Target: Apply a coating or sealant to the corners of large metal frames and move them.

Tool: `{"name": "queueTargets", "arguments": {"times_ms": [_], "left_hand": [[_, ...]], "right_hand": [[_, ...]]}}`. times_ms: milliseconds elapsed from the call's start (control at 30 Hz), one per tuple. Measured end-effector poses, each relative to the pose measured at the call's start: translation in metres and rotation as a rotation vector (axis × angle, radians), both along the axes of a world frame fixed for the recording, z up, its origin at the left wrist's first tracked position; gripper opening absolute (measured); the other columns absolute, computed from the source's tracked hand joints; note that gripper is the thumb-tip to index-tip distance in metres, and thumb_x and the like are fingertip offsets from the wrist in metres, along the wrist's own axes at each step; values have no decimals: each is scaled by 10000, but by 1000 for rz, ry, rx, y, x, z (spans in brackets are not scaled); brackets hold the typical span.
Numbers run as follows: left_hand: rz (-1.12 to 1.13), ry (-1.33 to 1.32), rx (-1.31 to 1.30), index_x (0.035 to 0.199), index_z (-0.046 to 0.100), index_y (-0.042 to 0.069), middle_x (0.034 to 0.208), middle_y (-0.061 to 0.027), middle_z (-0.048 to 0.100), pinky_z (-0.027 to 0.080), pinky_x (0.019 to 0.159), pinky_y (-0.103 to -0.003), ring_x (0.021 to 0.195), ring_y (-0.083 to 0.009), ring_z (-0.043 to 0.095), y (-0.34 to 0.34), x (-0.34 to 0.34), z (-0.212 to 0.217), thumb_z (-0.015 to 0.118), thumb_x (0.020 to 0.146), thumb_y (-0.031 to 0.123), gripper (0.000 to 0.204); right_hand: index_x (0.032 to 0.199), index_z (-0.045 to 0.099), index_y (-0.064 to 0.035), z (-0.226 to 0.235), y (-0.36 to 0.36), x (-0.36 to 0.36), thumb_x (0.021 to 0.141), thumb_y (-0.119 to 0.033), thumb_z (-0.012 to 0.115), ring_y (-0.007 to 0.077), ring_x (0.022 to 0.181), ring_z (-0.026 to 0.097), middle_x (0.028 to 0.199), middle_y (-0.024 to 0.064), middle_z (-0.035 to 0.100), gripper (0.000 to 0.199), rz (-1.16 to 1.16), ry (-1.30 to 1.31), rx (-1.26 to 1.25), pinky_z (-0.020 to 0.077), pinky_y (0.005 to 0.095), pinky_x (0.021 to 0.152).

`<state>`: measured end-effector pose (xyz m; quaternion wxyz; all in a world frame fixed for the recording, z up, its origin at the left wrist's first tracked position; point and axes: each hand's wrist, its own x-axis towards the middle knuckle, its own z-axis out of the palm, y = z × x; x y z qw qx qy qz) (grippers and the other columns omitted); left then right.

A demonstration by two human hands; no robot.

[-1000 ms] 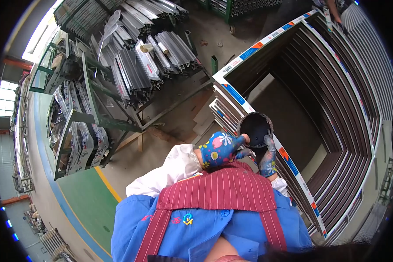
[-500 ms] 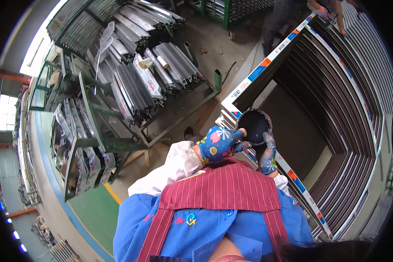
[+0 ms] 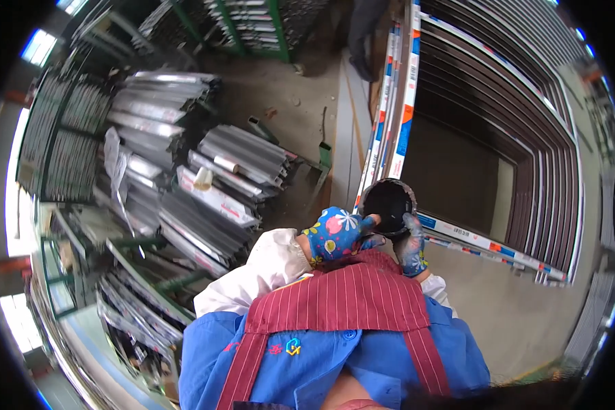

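In front of my chest I hold a round, black, open-topped container (image 3: 387, 199) with a rough, crusted rim. Its inside is dark, and I cannot tell what it contains. My left hand (image 3: 335, 234), in a blue flower-patterned glove, grips its near left side. On the near right side, my right hand (image 3: 412, 250) wears a similar glove, greyed with dirt at the fingers, and its thumb lies by the rim. The fingers under the container are hidden. Just beyond it is a stack of dark frames (image 3: 523, 236) with white edges and coloured labels.
Bundles of grey metal profiles (image 3: 205, 229) lie on racks to the left, with two short pale rolls on top. A green rack (image 3: 280, 31) stands at the far side. Near the frames, a person's leg (image 3: 362, 41) shows at the top. Grey floor (image 3: 506, 301) lies to the right.
My view has turned, so the frames and racks sit at another angle. Both hands still hold the container before my chest. The other person's hands have left the picture.
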<state>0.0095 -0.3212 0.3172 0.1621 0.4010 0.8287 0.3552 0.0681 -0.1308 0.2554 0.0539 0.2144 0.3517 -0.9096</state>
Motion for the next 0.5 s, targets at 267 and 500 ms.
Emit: {"name": "queueTargets", "arguments": {"times_ms": [267, 500], "left_hand": [[-120, 150, 82, 921, 535, 78, 617, -152, 577, 435, 463, -408, 563, -325, 583, -1, -45, -1, 548, 841, 385, 318], [-283, 201, 42, 953, 524, 89, 549, -109, 548, 418, 432, -392, 521, -303, 572, 36, -83, 1, 538, 851, 381, 310]], "right_hand": [[1194, 476, 1, -70, 0, -5, 884, -229, 482, 209, 1047, 532, 1141, 118, 543, 386, -209, 49, 237, 422, 341, 929], [1053, 590, 4, -60, 19, -34, 894, -227, 466, 208, 1020, 543, 1113, 104, 561, 306, -329, 73, 370, 411, 330, 922]]}}
